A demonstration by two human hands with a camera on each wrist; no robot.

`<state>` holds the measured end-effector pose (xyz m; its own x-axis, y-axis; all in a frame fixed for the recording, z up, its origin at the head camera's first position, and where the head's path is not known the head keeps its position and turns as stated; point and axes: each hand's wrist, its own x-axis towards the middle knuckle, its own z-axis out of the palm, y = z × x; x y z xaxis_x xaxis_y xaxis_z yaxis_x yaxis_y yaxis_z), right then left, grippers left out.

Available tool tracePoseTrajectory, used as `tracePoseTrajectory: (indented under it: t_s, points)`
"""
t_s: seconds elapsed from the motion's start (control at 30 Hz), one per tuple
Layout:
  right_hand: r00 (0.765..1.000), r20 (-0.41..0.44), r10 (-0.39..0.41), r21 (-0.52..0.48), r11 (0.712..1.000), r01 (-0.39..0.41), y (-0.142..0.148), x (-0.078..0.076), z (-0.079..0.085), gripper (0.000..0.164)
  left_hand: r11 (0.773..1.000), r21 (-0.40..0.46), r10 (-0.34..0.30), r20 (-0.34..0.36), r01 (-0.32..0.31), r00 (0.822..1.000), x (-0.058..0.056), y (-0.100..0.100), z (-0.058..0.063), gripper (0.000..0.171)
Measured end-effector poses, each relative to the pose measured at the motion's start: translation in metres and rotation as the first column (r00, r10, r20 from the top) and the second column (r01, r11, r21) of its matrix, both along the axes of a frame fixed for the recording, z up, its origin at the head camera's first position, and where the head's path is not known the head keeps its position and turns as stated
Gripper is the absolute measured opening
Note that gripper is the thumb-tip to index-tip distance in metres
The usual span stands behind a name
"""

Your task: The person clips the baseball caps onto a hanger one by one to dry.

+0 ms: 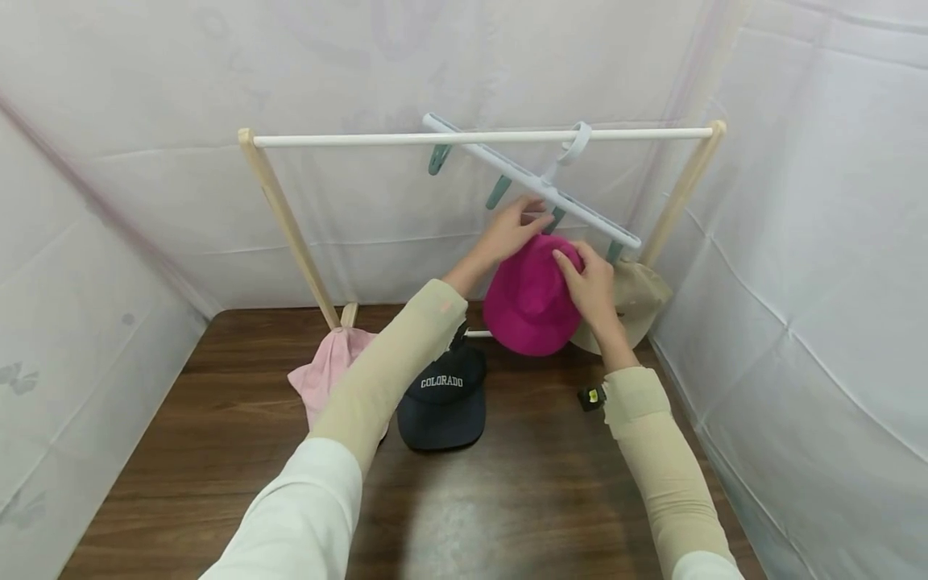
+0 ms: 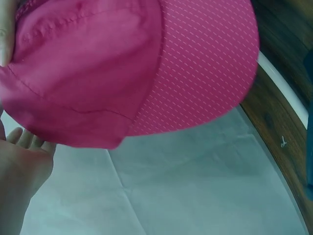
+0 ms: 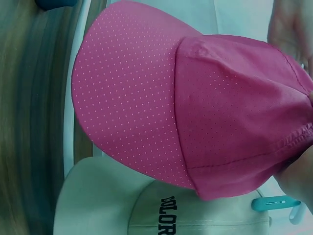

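1. Two hands work at the magenta cap (image 1: 532,302), which hangs high under the clip hanger (image 1: 532,184) on the white rail (image 1: 478,138). Left hand (image 1: 511,228) reaches to a teal clip (image 1: 557,217), fingers curled at it. Right hand (image 1: 589,282) pinches the crown top.
2. Risk: clip bites too little fabric; the cap probably drops to the wooden table (image 1: 536,483) once the right hand releases.
3. Risk: the hanger sits tilted on the rail; a downward pull may swing it or slide its hook (image 1: 576,143).
4. Risk: the beige cap (image 1: 638,294), hanging just behind, touching or nearly so, could be knocked loose.
5. Navy cap (image 1: 444,399) and pink cap (image 1: 326,372) lie below, apart.
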<state>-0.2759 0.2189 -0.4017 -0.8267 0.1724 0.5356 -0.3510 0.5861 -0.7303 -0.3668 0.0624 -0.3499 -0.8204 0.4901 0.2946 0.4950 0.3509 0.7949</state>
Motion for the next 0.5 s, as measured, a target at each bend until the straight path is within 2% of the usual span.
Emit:
tracePoseTrajectory:
  t_s: [0.17,0.5]
  points:
    - [1.000,0.016,-0.006,0.011,1.000,0.006,-0.001,0.000,-0.002,0.034,0.998,0.044,-0.043,0.024,0.042,0.999,-0.003,0.013,0.001,0.052]
    - [0.999,0.041,0.014,0.009,1.000,-0.014,-0.008,-0.001,-0.011,0.036,0.989,0.146,-0.032,0.025,0.028,0.999,-0.002,0.018,0.002,0.036]
